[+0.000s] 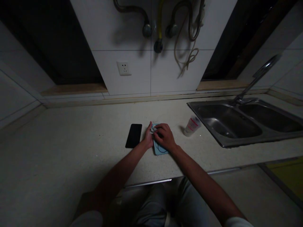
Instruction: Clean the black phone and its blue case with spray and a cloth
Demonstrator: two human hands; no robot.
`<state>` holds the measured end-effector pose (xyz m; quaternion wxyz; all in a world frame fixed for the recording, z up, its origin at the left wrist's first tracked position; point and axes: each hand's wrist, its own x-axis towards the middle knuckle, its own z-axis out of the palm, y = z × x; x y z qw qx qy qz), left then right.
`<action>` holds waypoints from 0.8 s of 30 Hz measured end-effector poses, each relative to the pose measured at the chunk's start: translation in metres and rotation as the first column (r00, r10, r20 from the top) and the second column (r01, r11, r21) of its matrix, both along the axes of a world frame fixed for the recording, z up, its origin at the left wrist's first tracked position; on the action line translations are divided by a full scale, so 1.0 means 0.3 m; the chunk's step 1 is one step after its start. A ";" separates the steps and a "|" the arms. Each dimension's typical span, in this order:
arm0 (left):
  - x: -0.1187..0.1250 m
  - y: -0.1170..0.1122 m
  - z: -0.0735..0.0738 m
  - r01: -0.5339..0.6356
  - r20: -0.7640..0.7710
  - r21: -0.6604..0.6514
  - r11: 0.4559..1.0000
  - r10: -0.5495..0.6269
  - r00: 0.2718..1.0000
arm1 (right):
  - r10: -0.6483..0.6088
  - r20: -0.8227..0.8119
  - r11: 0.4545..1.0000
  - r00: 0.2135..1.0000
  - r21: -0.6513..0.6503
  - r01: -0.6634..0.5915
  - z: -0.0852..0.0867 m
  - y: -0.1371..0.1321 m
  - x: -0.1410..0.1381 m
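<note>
My left hand (148, 138) is on edge at the left side of a flat light blue object (158, 152), its thumb pointing up. A dark ring-shaped line shows on the blue surface; its kind is unclear. Between my hands is a small crumpled grey-white piece (152, 129), perhaps paper or cloth. The fingers of my right hand (165, 136) are curled and pinch this piece from the right, while my left fingers grip its other side. My right hand hides much of the blue object. Just left of my left hand lies a black phone (133, 136).
A clear plastic cup with red print (192, 126) stands tilted-looking to the right, near the steel double sink (222, 145) and its faucet (258, 75). Behind the countertop (71, 135) are a wall socket (123, 68), pipes and a hanging cord (189, 60).
</note>
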<state>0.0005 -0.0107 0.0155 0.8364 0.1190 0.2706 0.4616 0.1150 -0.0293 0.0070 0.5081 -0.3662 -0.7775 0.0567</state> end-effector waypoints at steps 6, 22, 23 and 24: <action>-0.001 0.003 -0.005 -0.017 0.003 0.034 0.999 0.017 1.000 | -0.115 -0.007 0.993 0.993 -0.024 0.114 0.012 0.000 0.016; 0.001 0.000 0.006 0.086 0.093 0.019 0.996 -0.087 0.992 | -0.288 -0.029 0.957 0.957 -0.047 0.286 0.007 0.010 0.045; 0.001 0.000 0.006 0.082 0.090 0.021 0.996 -0.083 0.993 | -0.272 -0.025 0.962 0.962 -0.043 0.270 0.008 0.010 0.044; 0.001 0.000 0.006 0.077 0.085 0.021 0.997 -0.078 0.993 | -0.251 -0.019 0.967 0.968 -0.036 0.251 0.007 0.011 0.043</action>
